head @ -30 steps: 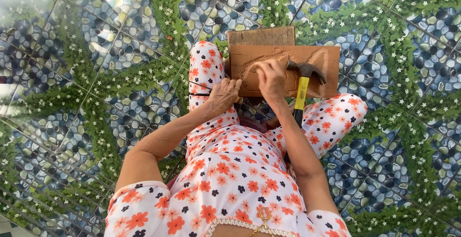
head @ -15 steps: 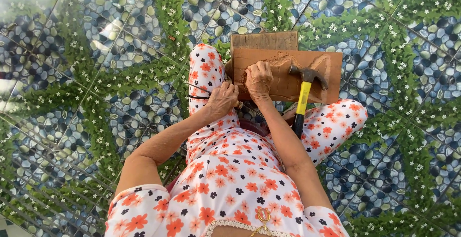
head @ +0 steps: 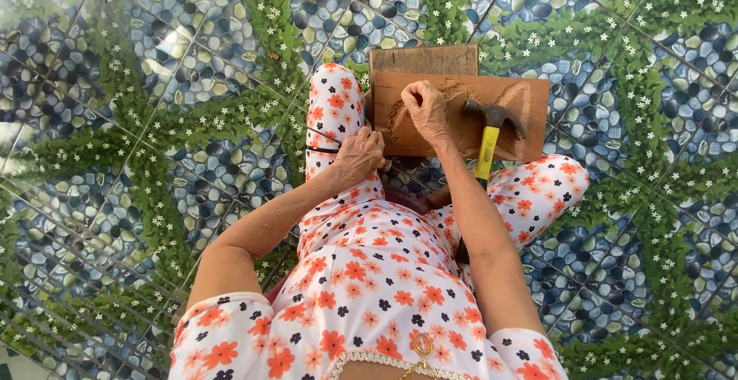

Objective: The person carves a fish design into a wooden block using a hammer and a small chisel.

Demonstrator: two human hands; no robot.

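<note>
Flat rectangular brown wooden board with carved relief (head: 461, 115) seen upper centre of frame, laid across lap. Right hand (head: 425, 111) rested on board's left half, fingers curled into loose fist; anything pinched cannot be told. Left hand (head: 358, 157) closed at board's lower left corner; thin tool barely seen there. Yellow-handled steel claw hammer (head: 490, 135) laid on board, right of right hand. Darker wooden plank (head: 424, 60) behind board. Pebble-and-leaf patterned tile floor (head: 154, 118) all round.
</note>
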